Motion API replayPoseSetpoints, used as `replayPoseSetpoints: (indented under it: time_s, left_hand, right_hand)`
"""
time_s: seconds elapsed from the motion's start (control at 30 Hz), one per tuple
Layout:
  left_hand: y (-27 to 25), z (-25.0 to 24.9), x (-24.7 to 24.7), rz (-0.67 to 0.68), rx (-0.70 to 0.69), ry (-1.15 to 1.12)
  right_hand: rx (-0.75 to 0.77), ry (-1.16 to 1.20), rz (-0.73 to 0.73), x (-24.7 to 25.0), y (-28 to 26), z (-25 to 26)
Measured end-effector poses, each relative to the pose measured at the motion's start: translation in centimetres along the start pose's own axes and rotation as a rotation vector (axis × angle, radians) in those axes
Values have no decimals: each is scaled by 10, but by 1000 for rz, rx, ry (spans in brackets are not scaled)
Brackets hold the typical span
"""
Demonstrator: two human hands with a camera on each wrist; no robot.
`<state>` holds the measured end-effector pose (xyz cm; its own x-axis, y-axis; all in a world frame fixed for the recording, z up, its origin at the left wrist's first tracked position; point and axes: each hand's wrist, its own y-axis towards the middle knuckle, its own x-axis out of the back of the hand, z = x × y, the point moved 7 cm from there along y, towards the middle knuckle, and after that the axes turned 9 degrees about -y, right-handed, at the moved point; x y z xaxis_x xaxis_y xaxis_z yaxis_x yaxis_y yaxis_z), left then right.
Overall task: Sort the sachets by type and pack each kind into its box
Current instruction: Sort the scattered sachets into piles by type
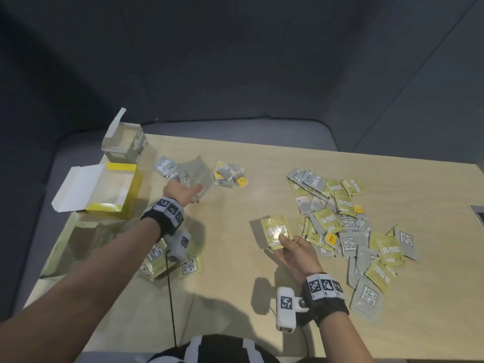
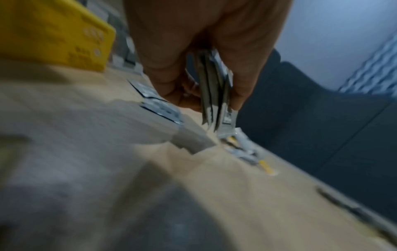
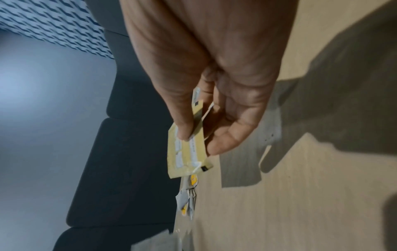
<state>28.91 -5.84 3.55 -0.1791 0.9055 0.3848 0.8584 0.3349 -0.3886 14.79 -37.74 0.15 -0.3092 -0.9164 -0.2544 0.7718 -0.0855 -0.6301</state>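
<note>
My left hand (image 1: 183, 191) grips a stack of grey sachets (image 1: 195, 174) above the table's left part; in the left wrist view the grey sachets (image 2: 214, 95) hang edge-on between thumb and fingers. My right hand (image 1: 296, 251) pinches yellow-green sachets (image 1: 276, 231) near the table's middle, with the thumb on top; the same yellow-green sachets (image 3: 189, 146) show in the right wrist view. A mixed heap of grey and yellow-green sachets (image 1: 351, 226) lies to the right. An open grey box (image 1: 125, 144) and an open yellow box (image 1: 115, 189) stand at the far left.
A small pile of grey and yellow sachets (image 1: 230, 174) lies beyond the left hand. More yellow-green sachets (image 1: 172, 260) lie under my left forearm, beside a flattened pale box (image 1: 76, 242). A dark sofa surrounds the wooden table (image 1: 235, 297). A tablet corner (image 1: 478, 213) shows at the right edge.
</note>
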Motion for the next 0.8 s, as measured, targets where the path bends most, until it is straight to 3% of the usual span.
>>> replayPoseSetpoints:
  time_s: [0.07,0.23,0.4,0.53,0.6,0.63,0.73,0.8]
  left_hand:
    - [10,6,17,-122,-33,57]
    - [27,40,33,-308,68,3]
    - [27,25,35,-372,-52,156]
    - [4,-13,37,-386,-321,203]
    - [-16,-34,23,-223,-463,113]
    - [-29,-45,10,-74,-477,75]
    - [-91,-44,-32,413,-375,90]
    - [-122,-34,-47,551,-389,170]
  right_hand:
    - [0,-21,-14,3,1,-1]
    - [13,-48,-59,10,-1,-5]
    - [14,-146,-87,11,-4,-9]
    - [37,-251,-61,-4,-12,2]
    - [84,-294,-16,-17,-17,10]
    - [114,-300,8,-25,-16,16]
    - [191,-303,56,-53,-26,24]
    - [220,-331,79,-70,-30,28]
